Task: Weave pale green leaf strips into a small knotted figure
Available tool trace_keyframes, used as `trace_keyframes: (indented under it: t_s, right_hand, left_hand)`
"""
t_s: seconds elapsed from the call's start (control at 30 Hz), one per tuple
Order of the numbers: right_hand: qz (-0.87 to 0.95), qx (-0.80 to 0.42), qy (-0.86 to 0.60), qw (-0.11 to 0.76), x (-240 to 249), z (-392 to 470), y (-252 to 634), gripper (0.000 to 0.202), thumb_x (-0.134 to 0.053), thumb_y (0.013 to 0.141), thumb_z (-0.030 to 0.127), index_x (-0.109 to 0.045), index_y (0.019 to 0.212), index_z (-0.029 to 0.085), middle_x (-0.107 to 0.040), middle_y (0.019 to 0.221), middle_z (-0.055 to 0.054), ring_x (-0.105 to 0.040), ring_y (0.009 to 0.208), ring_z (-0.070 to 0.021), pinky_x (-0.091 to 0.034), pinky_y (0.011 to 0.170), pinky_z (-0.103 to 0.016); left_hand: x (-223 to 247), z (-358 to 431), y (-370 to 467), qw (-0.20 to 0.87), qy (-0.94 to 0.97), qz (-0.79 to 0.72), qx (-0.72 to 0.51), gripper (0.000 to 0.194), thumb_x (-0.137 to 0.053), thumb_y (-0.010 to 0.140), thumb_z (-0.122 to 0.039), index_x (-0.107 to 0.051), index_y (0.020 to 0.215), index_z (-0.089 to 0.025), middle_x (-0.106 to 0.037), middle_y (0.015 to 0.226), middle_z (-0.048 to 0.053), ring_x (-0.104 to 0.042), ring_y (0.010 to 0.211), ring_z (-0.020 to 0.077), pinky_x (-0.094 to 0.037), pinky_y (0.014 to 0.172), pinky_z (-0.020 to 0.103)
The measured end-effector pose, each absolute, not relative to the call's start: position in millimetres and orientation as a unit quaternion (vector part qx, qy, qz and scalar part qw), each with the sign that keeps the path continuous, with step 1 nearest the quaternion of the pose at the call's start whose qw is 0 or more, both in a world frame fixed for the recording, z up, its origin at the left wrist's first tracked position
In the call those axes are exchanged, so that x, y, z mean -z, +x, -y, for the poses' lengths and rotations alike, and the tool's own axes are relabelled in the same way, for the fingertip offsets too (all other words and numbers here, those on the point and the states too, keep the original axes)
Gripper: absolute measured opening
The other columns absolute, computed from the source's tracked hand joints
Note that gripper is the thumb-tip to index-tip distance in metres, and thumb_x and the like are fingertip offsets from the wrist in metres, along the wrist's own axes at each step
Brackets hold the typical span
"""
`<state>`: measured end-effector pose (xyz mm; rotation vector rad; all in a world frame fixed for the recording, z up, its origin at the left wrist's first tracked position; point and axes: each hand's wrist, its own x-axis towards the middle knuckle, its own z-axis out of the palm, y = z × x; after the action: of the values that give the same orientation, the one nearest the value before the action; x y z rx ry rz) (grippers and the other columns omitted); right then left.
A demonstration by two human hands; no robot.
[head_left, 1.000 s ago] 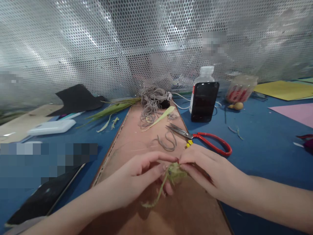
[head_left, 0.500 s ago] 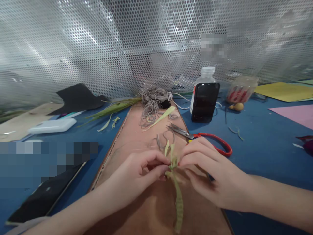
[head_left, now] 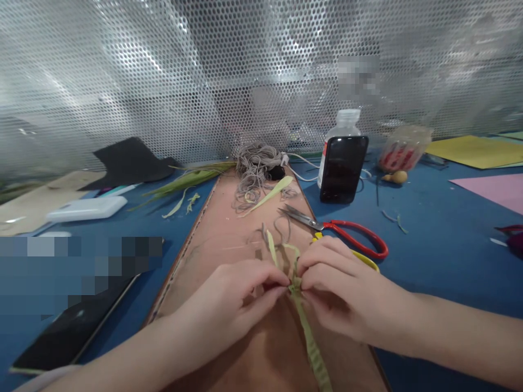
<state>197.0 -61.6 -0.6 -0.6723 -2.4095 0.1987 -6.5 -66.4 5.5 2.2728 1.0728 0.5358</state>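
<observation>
Between my hands is a pale green leaf strip, gathered into a small knotted bunch, its long end trailing toward me. My left hand pinches the bunch from the left with thumb and forefinger. On the other side my right hand grips it, fingers curled and tips pressed together. Short ends of the strip stick up beyond the fingertips, and the grip hides part of the knot. Just past my right hand lie red-handled scissors, with a yellow-handled tool partly under that hand.
A brown leather mat runs down the blue table. At its far end sits a tangle of grey cord beside a loose leaf piece. A black phone leans on a bottle. A white case lies left.
Both hands have shifted slightly right and the strip's trailing end has swung right. The left upright leaf end leans more to the left. More of the yellow handle shows.
</observation>
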Motion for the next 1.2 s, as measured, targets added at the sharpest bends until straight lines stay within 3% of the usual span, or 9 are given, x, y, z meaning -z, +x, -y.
trace_keyframes:
  t_s: [0.23, 0.37, 0.47, 0.67, 0.93, 1.2]
  right_hand:
    - [0.892, -0.173, -0.305, 0.284, 9, 65, 197, 0.019, -0.044, 0.066, 0.000, -0.047, 0.074, 0.017, -0.052, 0.071, 0.000, -0.047, 0.064, -0.0099, -0.039, 0.057, -0.020]
    - [0.883, -0.207, -0.324, 0.268, 6, 67, 197, 0.022, -0.043, 0.069, -0.001, -0.045, 0.080, 0.018, -0.050, 0.072, 0.002, -0.046, 0.063, -0.0081, -0.039, 0.057, -0.019]
    - [0.888, -0.203, -0.328, 0.251, 3, 69, 197, 0.019, -0.043, 0.075, 0.003, -0.045, 0.084, 0.019, -0.047, 0.073, 0.003, -0.045, 0.063, -0.0076, -0.038, 0.056, -0.018]
    - [0.896, -0.184, -0.349, 0.205, -4, 73, 198, 0.013, -0.041, 0.081, 0.008, -0.047, 0.085, 0.019, -0.051, 0.073, 0.002, -0.049, 0.061, -0.0087, -0.039, 0.054, -0.019]
    - [0.915, -0.086, -0.320, 0.230, 0, 79, 197, 0.011, -0.041, 0.083, 0.012, -0.050, 0.080, 0.018, -0.052, 0.061, 0.004, -0.045, 0.050, -0.0080, -0.032, 0.046, -0.019]
    - [0.928, -0.095, -0.286, 0.219, -2, 80, 201, 0.015, -0.041, 0.083, 0.013, -0.040, 0.070, 0.020, -0.046, 0.058, 0.006, -0.038, 0.049, -0.0076, -0.026, 0.044, -0.021]
  left_hand:
    - [-4, 69, -5, 0.132, 0.899, -0.336, -0.250, 0.016, -0.048, 0.081, -0.012, -0.059, 0.089, -0.020, -0.056, 0.081, 0.000, -0.052, 0.075, 0.0109, -0.043, 0.065, 0.020]
    - [-1, 72, -5, 0.057, 0.909, -0.314, -0.269, 0.020, -0.045, 0.080, -0.009, -0.058, 0.092, -0.019, -0.055, 0.098, 0.004, -0.051, 0.082, 0.0131, -0.043, 0.069, 0.023]
    - [2, 71, -6, 0.065, 0.916, -0.296, -0.263, 0.018, -0.043, 0.084, -0.011, -0.056, 0.096, -0.018, -0.060, 0.098, 0.002, -0.052, 0.085, 0.0147, -0.042, 0.077, 0.027]
    - [1, 74, -4, 0.062, 0.911, -0.319, -0.253, 0.014, -0.043, 0.084, -0.012, -0.055, 0.089, -0.017, -0.060, 0.079, 0.001, -0.049, 0.074, 0.0180, -0.040, 0.068, 0.032]
    - [-6, 82, -1, 0.036, 0.924, -0.283, -0.255, 0.018, -0.034, 0.082, -0.005, -0.049, 0.083, -0.014, -0.055, 0.067, 0.002, -0.045, 0.060, 0.0159, -0.040, 0.056, 0.028]
    - [-4, 82, -2, -0.033, 0.926, -0.252, -0.280, 0.021, -0.031, 0.083, -0.005, -0.048, 0.091, -0.015, -0.057, 0.071, 0.001, -0.049, 0.059, 0.0141, -0.041, 0.059, 0.027]
